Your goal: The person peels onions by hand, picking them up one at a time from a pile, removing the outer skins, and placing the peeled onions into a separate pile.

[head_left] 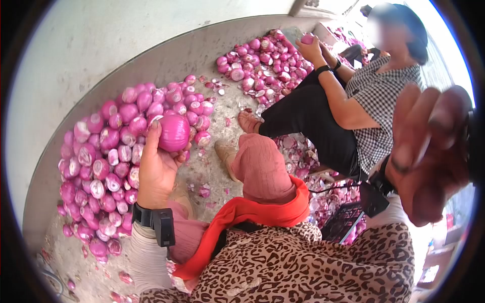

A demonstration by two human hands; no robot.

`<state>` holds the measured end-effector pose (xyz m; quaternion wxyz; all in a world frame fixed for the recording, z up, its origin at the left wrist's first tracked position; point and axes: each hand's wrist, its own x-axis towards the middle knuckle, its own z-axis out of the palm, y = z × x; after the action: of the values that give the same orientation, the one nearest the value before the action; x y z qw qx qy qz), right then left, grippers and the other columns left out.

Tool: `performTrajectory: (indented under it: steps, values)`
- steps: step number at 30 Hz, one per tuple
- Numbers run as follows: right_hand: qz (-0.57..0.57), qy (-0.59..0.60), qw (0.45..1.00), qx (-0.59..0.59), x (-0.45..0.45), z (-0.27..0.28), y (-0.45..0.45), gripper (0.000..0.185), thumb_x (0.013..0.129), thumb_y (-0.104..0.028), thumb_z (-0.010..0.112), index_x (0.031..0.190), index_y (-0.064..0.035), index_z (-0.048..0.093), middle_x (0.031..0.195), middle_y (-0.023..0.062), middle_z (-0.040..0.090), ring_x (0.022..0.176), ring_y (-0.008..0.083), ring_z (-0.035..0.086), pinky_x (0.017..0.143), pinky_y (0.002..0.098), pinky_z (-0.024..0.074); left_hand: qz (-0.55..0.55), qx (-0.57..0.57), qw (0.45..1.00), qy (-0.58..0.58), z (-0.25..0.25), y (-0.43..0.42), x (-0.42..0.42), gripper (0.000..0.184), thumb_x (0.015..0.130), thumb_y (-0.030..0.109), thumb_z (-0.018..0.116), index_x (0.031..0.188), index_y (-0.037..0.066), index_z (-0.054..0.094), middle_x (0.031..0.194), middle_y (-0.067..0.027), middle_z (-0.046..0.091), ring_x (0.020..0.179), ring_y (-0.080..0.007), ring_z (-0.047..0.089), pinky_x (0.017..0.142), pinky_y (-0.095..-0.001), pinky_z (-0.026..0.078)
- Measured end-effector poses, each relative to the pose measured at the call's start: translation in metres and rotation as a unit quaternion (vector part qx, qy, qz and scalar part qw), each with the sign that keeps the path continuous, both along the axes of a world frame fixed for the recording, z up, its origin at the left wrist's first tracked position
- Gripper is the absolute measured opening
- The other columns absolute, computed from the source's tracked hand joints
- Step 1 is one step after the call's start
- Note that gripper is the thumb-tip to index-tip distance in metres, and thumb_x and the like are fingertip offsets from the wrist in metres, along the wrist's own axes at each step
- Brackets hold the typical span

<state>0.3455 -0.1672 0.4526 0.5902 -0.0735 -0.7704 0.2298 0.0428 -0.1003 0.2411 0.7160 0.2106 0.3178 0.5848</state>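
Head view. Left hand (160,169) raised at left of centre, palm up, black strap device (162,227) on the wrist. Its grip is clamped on a large red onion (174,133), thumb on the near-left side, fingers behind and under. Onion is up off the floor (230,106), in front of the right edge of a big onion heap (98,184). Heap lies at left: purple-pink bulbs, many with pale ends showing.

Right hand (427,146) at far right of the scene, very close to the lens, dark and soft in focus. Fingers bent; cannot tell whether its grip is apart or closed on anything. Second black device (375,194) at that wrist.

Low curved grey barrier (146,63) runs behind the heap. Farther off, a second onion pile (268,63), bulbs smaller. Co-worker (371,101) seated just right of it, checked shirt, dark trousers, holding another onion (307,39) in both hands. Loose peelings (298,151) beneath and beside that person; dark crate (343,222) nearer, at right. Wearer's red cloth (237,209) and leopard-print garment (303,262) fill the near side.
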Motion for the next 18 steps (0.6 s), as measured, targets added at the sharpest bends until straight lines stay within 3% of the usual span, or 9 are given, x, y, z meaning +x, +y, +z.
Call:
performTrajectory:
  steps: [3,11,13,15,17,18]
  values:
    - [-0.057,0.062,0.996,0.038,0.020,0.008,-0.013,0.045,0.072,-0.003,0.064,0.115,-0.0037,0.052,0.106,0.0085,0.060,0.082,0.0160,0.061,0.065,0.0309,0.0509,-0.025,-0.028,0.999,0.016,-0.003,-0.002,-0.003,0.048,0.085,0.046,0.060,0.113,0.008,0.051,0.095,-0.0107,0.064,0.074,-0.0194,0.062,0.059,-0.0260,0.044]
    - [-0.130,0.107,0.985,0.042,0.053,0.006,-0.008,0.048,0.072,-0.011,0.066,0.118,-0.0068,0.051,0.108,0.0089,0.059,0.088,0.0178,0.060,0.068,0.0353,0.0506,-0.018,-0.028,0.999,0.026,-0.004,-0.001,0.000,0.046,0.084,0.046,0.061,0.112,0.010,0.052,0.093,-0.0089,0.065,0.071,-0.0188,0.063,0.054,-0.0255,0.043]
    - [-0.128,0.117,0.984,0.043,0.055,0.002,-0.004,0.049,0.072,-0.012,0.066,0.118,-0.0076,0.051,0.109,0.0090,0.059,0.089,0.0182,0.059,0.068,0.0364,0.0505,-0.010,-0.022,1.000,0.014,-0.008,0.004,0.000,0.047,0.086,0.044,0.059,0.115,0.008,0.051,0.094,-0.0105,0.064,0.073,-0.0232,0.064,0.053,-0.0281,0.045]
    - [-0.120,0.127,0.984,0.045,0.055,0.000,-0.002,0.049,0.072,-0.014,0.066,0.119,-0.0084,0.051,0.109,0.0091,0.059,0.091,0.0186,0.059,0.069,0.0375,0.0504,-0.010,-0.028,1.000,-0.005,-0.011,0.004,0.001,0.047,0.085,0.042,0.060,0.117,0.009,0.050,0.095,-0.0108,0.064,0.073,-0.0248,0.064,0.055,-0.0290,0.046]
    - [-0.135,0.126,0.983,0.026,0.055,-0.001,0.007,0.050,0.072,-0.016,0.066,0.119,-0.0091,0.051,0.110,0.0092,0.059,0.092,0.0190,0.059,0.070,0.0387,0.0504,0.037,-0.013,0.999,-0.010,-0.018,0.007,0.004,0.048,0.084,0.039,0.063,0.119,0.009,0.048,0.106,-0.0107,0.060,0.084,-0.0257,0.062,0.065,-0.0319,0.050]
    - [-0.146,0.125,0.981,0.011,0.054,-0.006,0.014,0.050,0.072,-0.017,0.067,0.119,-0.0095,0.050,0.110,0.0092,0.059,0.093,0.0192,0.058,0.070,0.0392,0.0503,0.004,-0.010,1.000,0.001,-0.021,0.007,-0.002,0.048,0.084,0.039,0.063,0.119,0.009,0.048,0.108,-0.0108,0.059,0.085,-0.0260,0.062,0.066,-0.0326,0.050]
